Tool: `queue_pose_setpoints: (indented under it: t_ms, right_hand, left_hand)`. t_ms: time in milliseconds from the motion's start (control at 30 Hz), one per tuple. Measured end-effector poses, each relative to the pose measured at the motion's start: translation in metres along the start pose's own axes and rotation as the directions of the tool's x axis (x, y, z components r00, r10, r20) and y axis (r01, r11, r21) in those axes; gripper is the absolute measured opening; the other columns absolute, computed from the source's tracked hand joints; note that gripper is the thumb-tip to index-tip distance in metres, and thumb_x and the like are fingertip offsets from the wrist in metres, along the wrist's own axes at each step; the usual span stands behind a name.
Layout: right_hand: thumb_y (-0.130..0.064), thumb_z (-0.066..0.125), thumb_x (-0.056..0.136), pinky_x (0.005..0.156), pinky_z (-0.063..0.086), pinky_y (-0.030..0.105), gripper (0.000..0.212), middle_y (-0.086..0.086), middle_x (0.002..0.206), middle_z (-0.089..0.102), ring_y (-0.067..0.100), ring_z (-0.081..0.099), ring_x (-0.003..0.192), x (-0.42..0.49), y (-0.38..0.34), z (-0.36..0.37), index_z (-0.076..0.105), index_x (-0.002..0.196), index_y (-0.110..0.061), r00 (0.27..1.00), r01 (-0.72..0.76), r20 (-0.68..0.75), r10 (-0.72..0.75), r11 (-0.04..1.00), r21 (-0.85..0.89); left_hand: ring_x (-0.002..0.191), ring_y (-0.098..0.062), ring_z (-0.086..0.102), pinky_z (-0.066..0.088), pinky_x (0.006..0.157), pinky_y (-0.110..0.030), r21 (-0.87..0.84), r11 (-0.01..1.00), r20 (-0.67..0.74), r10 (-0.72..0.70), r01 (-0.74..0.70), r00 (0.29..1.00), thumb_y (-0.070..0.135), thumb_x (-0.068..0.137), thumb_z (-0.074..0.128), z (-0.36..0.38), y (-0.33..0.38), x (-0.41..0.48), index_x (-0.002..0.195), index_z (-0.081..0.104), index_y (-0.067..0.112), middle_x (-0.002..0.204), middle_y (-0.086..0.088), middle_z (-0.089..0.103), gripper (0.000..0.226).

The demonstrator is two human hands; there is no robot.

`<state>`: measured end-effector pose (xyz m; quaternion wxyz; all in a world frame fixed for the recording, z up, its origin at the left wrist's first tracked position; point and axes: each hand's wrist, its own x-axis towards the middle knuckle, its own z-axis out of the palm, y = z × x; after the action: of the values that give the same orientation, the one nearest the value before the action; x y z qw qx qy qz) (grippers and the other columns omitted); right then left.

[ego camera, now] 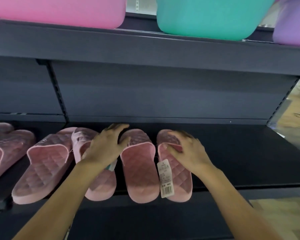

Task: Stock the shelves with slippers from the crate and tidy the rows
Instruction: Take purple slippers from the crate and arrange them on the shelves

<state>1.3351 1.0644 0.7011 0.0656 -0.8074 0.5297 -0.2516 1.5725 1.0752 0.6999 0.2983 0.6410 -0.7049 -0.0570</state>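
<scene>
On the dark lower shelf, pink slippers sit in a row, heels toward you. At five o'clock your right hand pinches the strap of the end slipper, thumb tucked under, its tag dangling. At seven o'clock your left hand lies bent against the next slipper; gripping or resting, you can't tell. Coloured tubs sit at twelve.

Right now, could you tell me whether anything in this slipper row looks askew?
Yes. Left of the left hand, a slipper lies slanted, heel swung left and toe against its neighbour; the tagged slipper and its mate sit straight.
</scene>
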Motion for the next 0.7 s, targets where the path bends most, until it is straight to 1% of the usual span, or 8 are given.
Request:
queue_pose_setpoints:
  t_ms: [100, 167, 233, 300, 433, 467, 567, 700]
  right_hand:
    - [-0.042, 0.054, 0.089, 0.096, 0.036, 0.034, 0.042, -0.005, 0.129, 0.053, 0.018, 0.051, 0.115, -0.019, -0.003, -0.004, 0.049, 0.128, -0.027, 1.0, -0.028, 0.0, 0.028, 0.997, -0.067]
    - [-0.046, 0.053, 0.088, 0.094, 0.038, 0.036, 0.043, -0.003, 0.127, 0.055, 0.021, 0.053, 0.112, -0.031, -0.006, -0.006, 0.052, 0.126, -0.026, 1.0, -0.021, -0.018, 0.02, 0.997, -0.071]
    - [-0.054, 0.045, 0.082, 0.089, 0.042, 0.037, 0.053, -0.001, 0.123, 0.059, 0.023, 0.057, 0.107, -0.042, -0.009, -0.009, 0.055, 0.124, -0.024, 1.0, -0.001, -0.025, -0.001, 0.995, -0.097]
    - [-0.055, 0.043, 0.08, 0.086, 0.044, 0.036, 0.055, -0.002, 0.121, 0.061, 0.022, 0.059, 0.104, -0.052, -0.011, -0.012, 0.056, 0.124, -0.024, 0.999, 0.027, -0.023, -0.03, 0.993, -0.117]
    - [-0.039, 0.061, 0.083, 0.085, 0.046, 0.037, 0.046, 0.0, 0.121, 0.061, 0.023, 0.059, 0.104, -0.076, -0.013, -0.019, 0.054, 0.125, -0.022, 0.997, 0.074, 0.007, -0.074, 0.992, -0.106]
    - [-0.038, 0.063, 0.082, 0.084, 0.046, 0.039, 0.046, 0.001, 0.12, 0.062, 0.024, 0.06, 0.102, -0.083, -0.013, -0.021, 0.055, 0.125, -0.021, 0.996, 0.089, 0.009, -0.088, 0.991, -0.101]
    - [-0.034, 0.067, 0.08, 0.077, 0.048, 0.039, 0.045, 0.002, 0.114, 0.064, 0.025, 0.063, 0.093, -0.107, -0.015, -0.027, 0.057, 0.121, -0.018, 0.991, 0.135, 0.013, -0.135, 0.988, -0.071]
    - [-0.046, 0.05, 0.081, 0.068, 0.05, 0.035, 0.044, 0.0, 0.103, 0.066, 0.022, 0.064, 0.082, -0.139, -0.02, -0.034, 0.057, 0.114, -0.018, 0.98, 0.201, 0.005, -0.201, 0.979, -0.03]
  left_hand:
    - [0.111, -0.026, 0.055, 0.044, 0.092, -0.042, 0.055, 0.998, 0.008, 0.012, -0.012, 1.0, 0.032, 0.09, 0.057, -0.001, -0.003, -0.02, 0.128, 0.052, 0.021, 0.127, -0.002, 0.055, 0.04]
    - [0.114, -0.026, 0.053, 0.044, 0.092, -0.044, 0.03, 0.998, 0.013, 0.046, -0.047, 0.999, 0.034, 0.089, 0.058, -0.004, -0.003, -0.033, 0.125, 0.053, 0.024, 0.125, -0.001, 0.057, 0.039]
    - [0.112, -0.025, 0.056, 0.048, 0.088, -0.049, -0.011, 0.996, 0.021, 0.093, -0.093, 0.995, 0.046, 0.085, 0.049, -0.01, 0.0, -0.048, 0.12, 0.05, 0.033, 0.123, 0.001, 0.058, 0.037]
    - [0.105, -0.022, 0.062, 0.05, 0.084, -0.049, -0.008, 0.99, 0.004, 0.139, -0.139, 0.99, 0.047, 0.083, 0.04, -0.012, 0.004, -0.062, 0.118, 0.05, 0.034, 0.121, 0.003, 0.06, 0.039]
    - [0.103, -0.024, 0.061, 0.049, 0.086, -0.041, 0.078, 0.991, -0.052, 0.111, -0.106, 0.992, 0.024, 0.085, 0.062, -0.015, 0.016, -0.095, 0.118, 0.062, 0.018, 0.118, -0.001, 0.063, 0.034]
    - [0.103, -0.025, 0.061, 0.051, 0.084, -0.042, 0.089, 0.991, -0.054, 0.101, -0.096, 0.993, 0.026, 0.085, 0.059, -0.016, 0.02, -0.104, 0.117, 0.062, 0.017, 0.117, -0.002, 0.063, 0.034]
    - [0.104, -0.023, 0.061, 0.052, 0.083, -0.042, 0.112, 0.99, -0.016, 0.094, -0.091, 0.995, 0.039, 0.084, 0.039, -0.022, 0.033, -0.135, 0.118, 0.061, 0.017, 0.119, 0.0, 0.062, 0.046]
    - [0.102, -0.022, 0.061, 0.05, 0.085, -0.038, 0.186, 0.982, -0.04, 0.036, -0.028, 0.999, 0.039, 0.083, 0.035, -0.027, 0.051, -0.183, 0.119, 0.061, 0.018, 0.118, 0.002, 0.062, 0.048]
